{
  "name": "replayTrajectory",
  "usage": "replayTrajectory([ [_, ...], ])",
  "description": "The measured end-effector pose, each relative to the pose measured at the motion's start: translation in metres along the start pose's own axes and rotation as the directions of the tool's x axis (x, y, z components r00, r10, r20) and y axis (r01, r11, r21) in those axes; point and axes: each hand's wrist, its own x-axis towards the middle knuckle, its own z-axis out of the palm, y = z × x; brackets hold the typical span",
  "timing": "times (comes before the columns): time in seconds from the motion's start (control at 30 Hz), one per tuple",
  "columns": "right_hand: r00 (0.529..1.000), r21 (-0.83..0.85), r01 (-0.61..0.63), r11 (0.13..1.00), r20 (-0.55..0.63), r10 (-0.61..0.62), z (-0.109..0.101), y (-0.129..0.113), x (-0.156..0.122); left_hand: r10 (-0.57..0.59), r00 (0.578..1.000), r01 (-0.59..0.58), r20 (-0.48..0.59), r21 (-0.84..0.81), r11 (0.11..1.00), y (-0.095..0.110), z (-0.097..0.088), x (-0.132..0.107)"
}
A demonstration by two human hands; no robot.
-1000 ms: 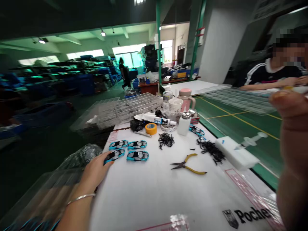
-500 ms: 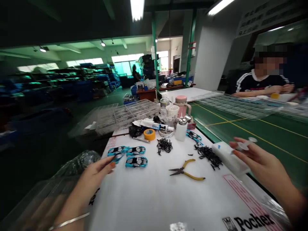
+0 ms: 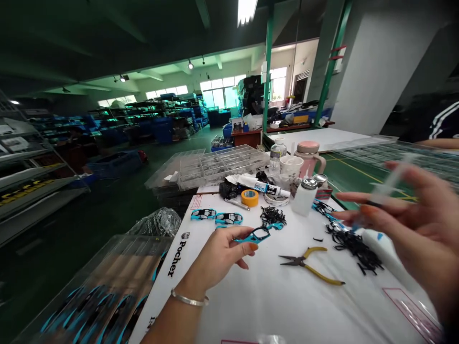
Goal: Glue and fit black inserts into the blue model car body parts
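Observation:
My left hand (image 3: 218,258) pinches a blue toy car body (image 3: 258,234) and holds it just above the white table (image 3: 251,306). Two more blue car bodies (image 3: 217,216) lie flat behind it. My right hand (image 3: 412,229) is raised at the right, blurred, with its fingers around a clear syringe (image 3: 389,184). Between the hands lie yellow-handled pliers (image 3: 311,263) and piles of small black parts (image 3: 355,243).
Behind the car bodies stand yellow tape (image 3: 250,197), a glue tube (image 3: 263,185), a white bottle (image 3: 304,197), cups and a pink jug (image 3: 310,157). Clear compartment trays (image 3: 215,165) sit beyond. A clear tray of blue cars (image 3: 96,301) lies at lower left. Another person's striped sleeve (image 3: 442,122) shows far right.
My left hand has picked one blue car body off the table and brought it toward the middle. My right hand has lifted the syringe off the white block. The view has swung left.

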Motion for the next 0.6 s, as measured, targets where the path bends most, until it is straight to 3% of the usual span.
replayTrajectory([
  [0.1,0.981,0.127,-0.018,0.992,0.193,-0.007,0.047,-0.013,-0.007,-0.02,1.0,0.02,0.006,-0.038,0.999,-0.014,0.01,0.005],
  [0.2,0.961,0.342,-0.028,0.939,0.267,-0.069,0.072,-0.012,-0.018,-0.047,0.999,0.046,-0.005,-0.059,0.997,-0.028,0.015,0.009],
  [0.33,0.966,0.537,-0.102,0.838,0.255,-0.046,0.077,-0.006,-0.03,-0.071,0.997,0.073,-0.042,0.058,0.996,-0.039,0.022,0.013],
  [0.5,0.899,0.55,-0.247,0.798,0.438,-0.024,0.073,-0.009,-0.03,-0.044,0.997,0.054,-0.059,0.177,0.983,-0.046,0.032,0.014],
  [0.6,0.908,0.601,-0.291,0.745,0.418,0.018,0.072,-0.008,-0.029,-0.035,0.998,0.044,-0.048,0.198,0.979,-0.047,0.035,0.012],
])
